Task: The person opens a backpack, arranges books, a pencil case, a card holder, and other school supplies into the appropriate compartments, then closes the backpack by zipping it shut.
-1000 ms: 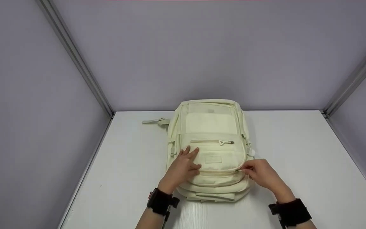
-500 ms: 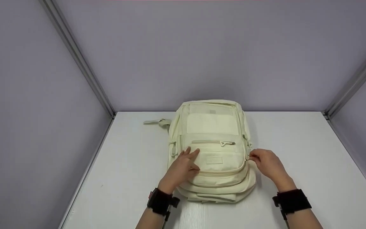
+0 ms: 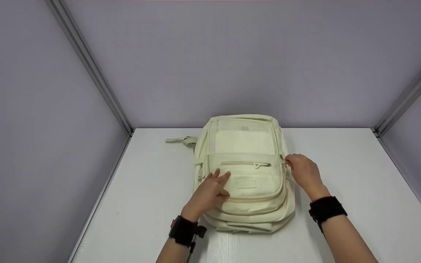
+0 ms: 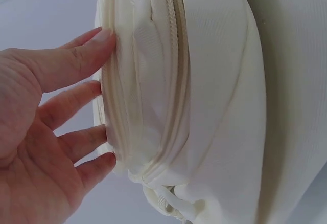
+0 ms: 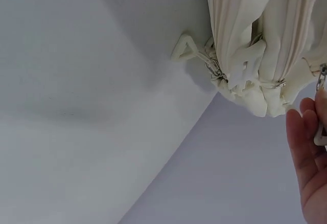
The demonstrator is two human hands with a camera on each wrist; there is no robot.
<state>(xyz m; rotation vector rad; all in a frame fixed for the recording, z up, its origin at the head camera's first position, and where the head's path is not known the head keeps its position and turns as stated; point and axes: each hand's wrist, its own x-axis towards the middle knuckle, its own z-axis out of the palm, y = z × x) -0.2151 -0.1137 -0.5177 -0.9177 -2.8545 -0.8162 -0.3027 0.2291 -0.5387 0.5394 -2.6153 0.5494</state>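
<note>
A cream backpack lies front side up, its top toward the back wall. Spread fingers of my left hand rest on the lower left of its front pocket. In the left wrist view the thumb and fingertips touch the edge beside a curved zipper. At the bag's right side my right hand pinches a zipper pull, whose triangular end shows between the fingers in the right wrist view. A short horizontal zipper with its own triangular pull crosses the front.
A white table carries the bag. Grey panels stand behind and at both sides. A loose strap sticks out at the bag's upper left. Another triangular pull hangs at the bag's side in the right wrist view.
My right hand has moved up with the zipper pull, from the front pocket's lower right corner along its right edge. The left hand stays nearly in place.
</note>
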